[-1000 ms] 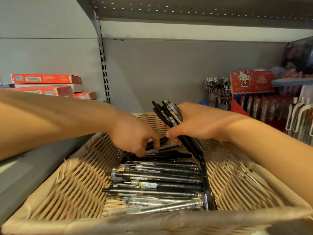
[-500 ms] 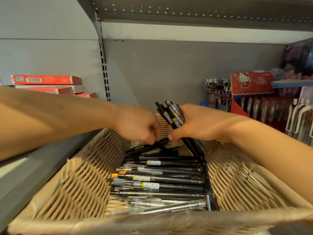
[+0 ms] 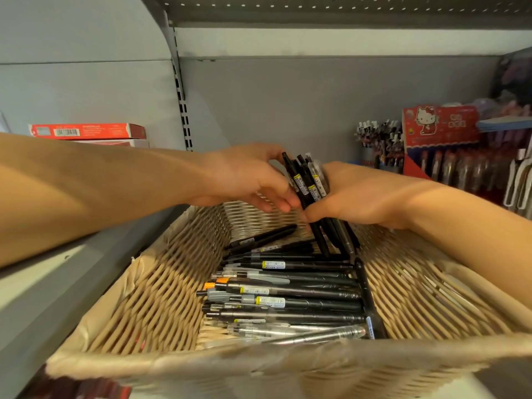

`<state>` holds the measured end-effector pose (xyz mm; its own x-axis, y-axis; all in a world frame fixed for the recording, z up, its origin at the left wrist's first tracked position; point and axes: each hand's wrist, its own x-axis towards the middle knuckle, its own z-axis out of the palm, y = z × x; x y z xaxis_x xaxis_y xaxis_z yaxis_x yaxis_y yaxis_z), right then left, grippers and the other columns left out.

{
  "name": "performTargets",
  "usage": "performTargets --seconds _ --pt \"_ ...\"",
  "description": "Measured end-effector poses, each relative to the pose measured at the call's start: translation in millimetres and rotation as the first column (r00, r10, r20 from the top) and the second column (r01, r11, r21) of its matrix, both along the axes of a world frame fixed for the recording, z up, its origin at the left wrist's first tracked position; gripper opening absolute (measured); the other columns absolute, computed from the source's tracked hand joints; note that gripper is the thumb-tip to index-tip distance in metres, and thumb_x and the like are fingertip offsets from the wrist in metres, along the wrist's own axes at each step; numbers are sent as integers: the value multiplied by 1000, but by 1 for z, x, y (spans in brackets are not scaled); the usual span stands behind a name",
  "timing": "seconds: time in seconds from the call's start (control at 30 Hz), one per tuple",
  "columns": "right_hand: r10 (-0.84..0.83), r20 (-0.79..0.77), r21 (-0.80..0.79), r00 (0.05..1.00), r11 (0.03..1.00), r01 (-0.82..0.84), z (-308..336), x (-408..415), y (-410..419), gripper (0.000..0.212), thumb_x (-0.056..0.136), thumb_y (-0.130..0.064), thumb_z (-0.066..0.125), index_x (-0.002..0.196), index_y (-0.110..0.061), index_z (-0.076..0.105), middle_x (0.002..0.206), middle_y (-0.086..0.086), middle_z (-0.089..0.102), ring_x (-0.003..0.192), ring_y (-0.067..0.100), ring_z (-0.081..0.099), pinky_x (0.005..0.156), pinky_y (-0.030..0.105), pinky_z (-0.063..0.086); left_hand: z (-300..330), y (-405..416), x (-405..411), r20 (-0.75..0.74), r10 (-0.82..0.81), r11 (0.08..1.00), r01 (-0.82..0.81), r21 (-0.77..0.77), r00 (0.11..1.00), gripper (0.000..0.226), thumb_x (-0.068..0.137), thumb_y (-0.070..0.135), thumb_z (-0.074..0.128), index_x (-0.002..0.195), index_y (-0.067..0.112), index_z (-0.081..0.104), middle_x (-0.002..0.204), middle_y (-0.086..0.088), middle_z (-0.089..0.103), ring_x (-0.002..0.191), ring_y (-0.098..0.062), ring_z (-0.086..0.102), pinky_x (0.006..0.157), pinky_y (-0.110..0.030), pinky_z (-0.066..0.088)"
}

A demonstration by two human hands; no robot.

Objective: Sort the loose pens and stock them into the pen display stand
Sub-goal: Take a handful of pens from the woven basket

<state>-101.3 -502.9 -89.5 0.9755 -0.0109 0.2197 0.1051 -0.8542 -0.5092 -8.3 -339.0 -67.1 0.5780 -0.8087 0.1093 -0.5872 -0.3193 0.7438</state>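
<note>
A wicker basket (image 3: 161, 283) in front of me holds several loose pens (image 3: 288, 292), mostly black, some clear, lying crosswise. My right hand (image 3: 354, 197) grips a bundle of black pens (image 3: 309, 182) upright over the basket's far end, their lower ends pointing down into it. My left hand (image 3: 247, 180) is against the left side of that bundle. Its thumb and fingers pinch the leftmost black pen (image 3: 293, 174). A red cartoon-cat pen display stand (image 3: 440, 128) stands on the shelf at the right.
A cup of pens (image 3: 374, 139) stands beside the display stand, and white-clipped pens (image 3: 518, 182) hang at the far right. Red boxes (image 3: 86, 131) are stacked at the left. A slotted shelf upright (image 3: 181, 90) and a shelf overhead (image 3: 345, 10) bound the space.
My left hand rose from the pens in the basket and moved right to the bundle, bringing a black pen against it. My right hand lifted the bundle slightly.
</note>
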Motion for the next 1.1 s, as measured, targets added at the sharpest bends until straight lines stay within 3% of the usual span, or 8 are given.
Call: performTargets --seconds 0.23,0.4,0.5,0.6,0.73,0.87,0.97,1.1 --pt "30 -35 16 999 999 -29 0 -4 4 21 80 -17 80 97 -25 71 86 -11 77 79 6 72 77 24 56 0 -1 4 83 38 960 -60 273 996 22 97 24 60 118 21 62 89 2 77 82 -13 74 70 -28 58" --pt "69 -6 30 998 997 -68 2 -6 6 17 83 -12 78 94 -21 69 90 -10 76 87 4 69 84 25 51 -11 3 -8 351 -242 650 -117 751 905 36 101 35 54 134 22 59 118 1 69 110 -14 62 95 -28 49" --pt "71 -8 -21 997 997 -71 3 -8 7 12 85 -18 76 92 -22 67 92 -4 75 92 13 69 85 29 51 -13 3 -12 349 -253 596 -138 791 902 29 101 31 52 125 21 65 114 3 68 95 -7 58 75 -12 41" --pt "82 -57 -62 995 994 -85 1 -8 10 12 86 -21 75 95 -19 67 95 4 74 92 23 70 88 41 53 -13 0 -10 401 -275 587 -178 790 874 28 99 34 55 120 19 65 95 9 63 77 0 51 62 -13 36" --pt "85 -53 -57 995 994 -88 2 -7 12 19 87 -19 74 104 -22 68 99 2 75 97 21 70 95 44 53 -9 1 -3 402 -191 766 -120 632 896 4 92 23 64 95 24 67 69 14 67 65 3 59 53 -7 39" --pt "114 -15 132 993 985 -111 1 -6 6 27 89 -10 70 110 -26 64 105 -5 72 103 10 66 97 28 49 -2 -2 3 292 27 984 -76 159 956 16 87 11 68 74 21 72 63 6 68 64 -5 66 67 -20 56" --pt "109 71 220 992 968 -122 7 -3 8 35 88 -8 72 116 -27 65 112 -6 72 107 5 65 98 22 45 -1 2 3 153 99 994 -90 -60 983 15 87 11 70 76 21 73 60 3 66 61 -8 65 65 -23 58" --pt "92 119 355 989 926 -129 3 -2 7 37 85 -3 74 115 -23 66 106 -1 76 101 12 72 100 35 49 4 2 -2 101 89 986 -74 -147 991 8 91 14 68 97 13 73 68 1 70 66 -10 68 69 -24 59"
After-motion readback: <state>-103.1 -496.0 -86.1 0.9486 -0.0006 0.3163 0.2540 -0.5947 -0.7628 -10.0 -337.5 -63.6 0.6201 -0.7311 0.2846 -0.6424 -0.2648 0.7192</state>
